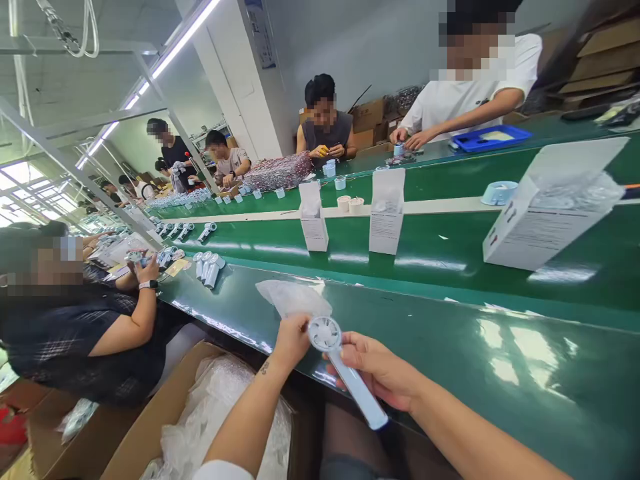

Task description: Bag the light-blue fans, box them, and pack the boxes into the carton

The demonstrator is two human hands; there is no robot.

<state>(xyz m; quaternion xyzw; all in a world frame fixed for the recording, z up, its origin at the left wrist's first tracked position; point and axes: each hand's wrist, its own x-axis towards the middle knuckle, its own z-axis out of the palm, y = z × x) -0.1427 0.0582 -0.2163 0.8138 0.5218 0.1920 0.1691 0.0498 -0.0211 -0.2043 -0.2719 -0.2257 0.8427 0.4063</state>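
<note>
A light blue handheld fan (357, 387) with a round grille head slants over the near edge of the green table. My right hand (373, 367) grips it below the head, thumb on top and fingers behind. Just left of the fan head, my left hand (294, 339) is closed on a clear plastic bag (295, 298), which spreads out on the table beyond it. The fan head partly covers the left fingertips, and it touches or nearly touches them.
A carton of plastic bags (220, 400) stands below left. Several fans (210, 268) lie further left, beside a seated co-worker (100, 307). Open white boxes (387, 223) stand on the green belt (435, 247). Across it, co-workers handle parts near a blue tray (493, 138).
</note>
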